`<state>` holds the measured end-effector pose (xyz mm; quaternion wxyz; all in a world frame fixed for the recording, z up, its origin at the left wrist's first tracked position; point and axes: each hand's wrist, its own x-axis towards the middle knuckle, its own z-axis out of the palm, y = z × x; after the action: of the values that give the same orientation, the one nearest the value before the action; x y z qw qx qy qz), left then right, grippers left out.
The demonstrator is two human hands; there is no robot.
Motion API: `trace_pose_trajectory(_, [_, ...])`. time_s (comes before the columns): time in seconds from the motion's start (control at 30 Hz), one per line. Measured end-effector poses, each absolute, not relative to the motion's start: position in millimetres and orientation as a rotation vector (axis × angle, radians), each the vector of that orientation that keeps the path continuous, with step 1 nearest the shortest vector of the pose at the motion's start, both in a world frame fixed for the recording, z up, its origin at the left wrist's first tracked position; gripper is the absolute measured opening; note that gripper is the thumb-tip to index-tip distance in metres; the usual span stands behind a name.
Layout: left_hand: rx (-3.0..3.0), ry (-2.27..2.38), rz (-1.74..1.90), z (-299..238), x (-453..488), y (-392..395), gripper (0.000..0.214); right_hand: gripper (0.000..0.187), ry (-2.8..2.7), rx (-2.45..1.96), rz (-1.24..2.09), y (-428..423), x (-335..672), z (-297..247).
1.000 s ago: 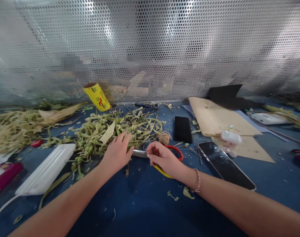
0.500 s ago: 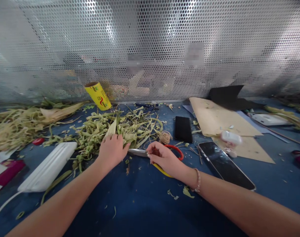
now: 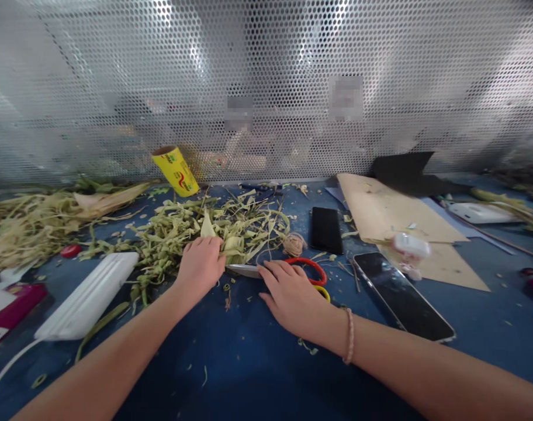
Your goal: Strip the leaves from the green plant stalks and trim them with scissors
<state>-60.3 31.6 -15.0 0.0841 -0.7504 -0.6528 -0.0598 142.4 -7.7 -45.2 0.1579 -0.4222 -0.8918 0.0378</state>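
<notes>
My left hand has its fingers curled over a bunch of pale green dried leaf strips at the near edge of a heap of knotted strips. My right hand lies palm down over a pair of scissors, its fingers stretched out and the thumb apart. The scissors' blade points left towards my left hand, and the red handle loop shows beyond my knuckles. Part of the yellow loop is hidden under my hand. A small ball of twine sits just behind the scissors.
On the right lie two dark phones, brown paper sheets and a small clear-and-white case. A white power strip is at left. A yellow cardboard tube leans by the perforated metal screen.
My right hand has gone from a pinch above the scissors to lying flatter with fingers stretched out, slightly nearer to me. My left hand has shifted slightly and still grips the leaf strips.
</notes>
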Motion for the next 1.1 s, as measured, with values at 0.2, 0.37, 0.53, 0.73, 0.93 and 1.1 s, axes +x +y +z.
trace_pose_trajectory(0.2, [-2.149,-2.053,-0.353,-18.2,-63.2,37.6,0.017,0.03,-2.639,-1.211,0.003,-3.8,143.9,-37.9])
trace_pose_trajectory(0.37, [-2.085,-2.05,-0.549,-16.5,-64.5,40.6,0.017,0.022,-2.671,-1.099,0.037,-7.0,145.4,-33.1])
trace_pose_trajectory(0.53, [-2.228,-1.79,-0.69,-15.6,-59.8,31.7,0.014,0.027,-2.568,-1.027,0.103,-7.0,145.2,-37.6])
trace_pose_trajectory(0.73, [-2.616,-1.516,-0.799,-20.4,-55.2,18.7,0.022,0.049,-2.491,-0.984,0.132,-5.4,145.9,-48.2])
trace_pose_trajectory(0.93, [-2.827,-1.526,-0.699,-15.9,-51.4,13.8,0.032,0.05,-2.548,-0.999,0.215,-4.0,145.7,-47.8])
trace_pose_trajectory(1.1, [-2.79,-1.607,-0.642,-5.0,-56.5,17.5,0.04,0.036,-2.609,-1.015,0.245,-3.7,144.4,-42.3])
